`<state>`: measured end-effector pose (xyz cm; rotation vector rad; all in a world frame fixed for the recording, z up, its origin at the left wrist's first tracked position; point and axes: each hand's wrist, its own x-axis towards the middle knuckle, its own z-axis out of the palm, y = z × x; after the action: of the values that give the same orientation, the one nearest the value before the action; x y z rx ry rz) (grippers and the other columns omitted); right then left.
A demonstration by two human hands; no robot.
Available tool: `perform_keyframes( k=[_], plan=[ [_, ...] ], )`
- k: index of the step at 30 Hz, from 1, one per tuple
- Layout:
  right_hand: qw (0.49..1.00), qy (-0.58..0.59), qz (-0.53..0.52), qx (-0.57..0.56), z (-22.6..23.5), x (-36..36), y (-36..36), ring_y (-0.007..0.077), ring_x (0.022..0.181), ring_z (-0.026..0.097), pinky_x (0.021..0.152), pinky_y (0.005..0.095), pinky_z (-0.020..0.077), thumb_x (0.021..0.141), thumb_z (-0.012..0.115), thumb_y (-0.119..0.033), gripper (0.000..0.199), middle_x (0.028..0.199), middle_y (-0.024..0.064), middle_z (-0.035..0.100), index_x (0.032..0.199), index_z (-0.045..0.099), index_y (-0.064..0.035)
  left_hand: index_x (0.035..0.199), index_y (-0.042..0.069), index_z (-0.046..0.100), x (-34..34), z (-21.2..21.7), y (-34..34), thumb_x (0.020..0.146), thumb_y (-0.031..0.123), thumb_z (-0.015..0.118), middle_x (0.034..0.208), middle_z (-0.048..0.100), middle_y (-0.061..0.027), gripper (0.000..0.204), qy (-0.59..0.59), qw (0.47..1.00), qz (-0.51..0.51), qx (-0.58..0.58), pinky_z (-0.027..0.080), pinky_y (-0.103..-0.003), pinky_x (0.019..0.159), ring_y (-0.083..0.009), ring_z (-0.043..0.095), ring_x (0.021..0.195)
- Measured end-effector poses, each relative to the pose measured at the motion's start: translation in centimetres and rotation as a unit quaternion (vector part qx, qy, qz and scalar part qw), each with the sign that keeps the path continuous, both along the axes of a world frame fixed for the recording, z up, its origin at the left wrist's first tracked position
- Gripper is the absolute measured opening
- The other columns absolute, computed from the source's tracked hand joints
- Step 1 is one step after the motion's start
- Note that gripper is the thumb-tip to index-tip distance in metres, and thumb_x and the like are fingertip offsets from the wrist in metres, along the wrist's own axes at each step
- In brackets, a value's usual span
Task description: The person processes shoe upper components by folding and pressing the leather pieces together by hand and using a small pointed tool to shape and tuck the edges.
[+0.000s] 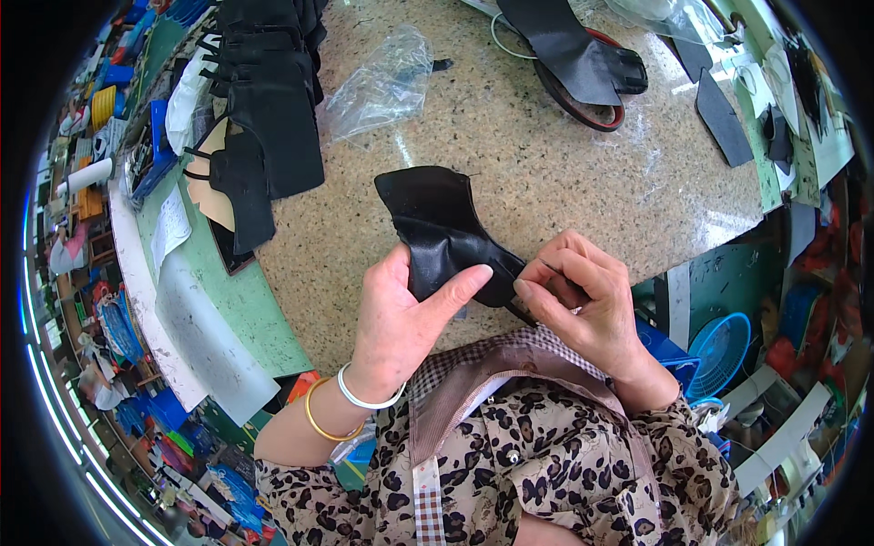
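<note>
Between my hands, over the near edge of the speckled tabletop [364, 218], is a black leather piece [437, 205], wide and flared at its far end and folded at the near end. My left hand [405, 305] grips it with the thumb pressed on top and the fingers underneath. My right hand [583, 296] is closed in a pinch at the piece's right edge, beside a narrow dark strip; what exactly sits between the fingertips is too small to make out.
Stacked black leather pieces [273, 118] lie at the far left. A clear plastic bag [387, 82] rests farther back. At the far right, another black leather piece [583, 64] lies on a round red-and-black ring [610, 118]. A blue basket [719, 355] stands below the table's right edge.
</note>
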<state>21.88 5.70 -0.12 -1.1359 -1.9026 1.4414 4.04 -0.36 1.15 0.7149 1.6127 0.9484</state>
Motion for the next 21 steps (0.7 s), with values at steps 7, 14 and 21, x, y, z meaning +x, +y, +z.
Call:
perform_keyframes(
  k=[7,14,21],
  plan=[
    [0.997,-0.032,0.022,0.072,0.2,-0.1,0.1,0.0163,0.055,0.051,0.047,0.0261,0.0379,0.072,0.068,-0.005,0.011,0.071,0.0058,0.053,0.081,0.062,-0.002,0.083,0.0,0.063,0.7,-0.1,0.3,0.076,0.009,0.072,0.072,0.064,-0.0009,0.015,-0.003,0.999,0.038,0.007,0.045,-0.02,0.056,-0.0034,0.054,0.062],
    [0.997,-0.03,0.012,0.075,1.3,0.3,-1.2,0.0264,0.051,0.057,0.046,0.0323,0.044,0.078,0.059,0.0,0.043,0.066,0.011,0.057,0.12,0.049,-0.0029,0.083,0.0,0.063,1.3,0.0,0.2,0.076,0.007,0.071,0.073,0.065,-0.0016,0.013,0.032,0.998,0.046,0.005,0.046,-0.02,0.058,-0.0039,0.056,0.064],
    [0.992,-0.095,0.078,-0.02,1.0,0.0,-0.3,0.0334,0.056,0.058,0.047,0.0413,0.0421,0.084,0.055,-0.009,0.027,0.062,0.014,0.058,0.109,0.046,-0.0029,0.085,-0.001,0.063,1.7,-0.1,-0.1,0.077,0.005,0.07,0.075,0.065,-0.0013,0.013,0.013,0.998,0.058,0.025,0.046,-0.02,0.058,-0.004,0.056,0.064]
  ],
)
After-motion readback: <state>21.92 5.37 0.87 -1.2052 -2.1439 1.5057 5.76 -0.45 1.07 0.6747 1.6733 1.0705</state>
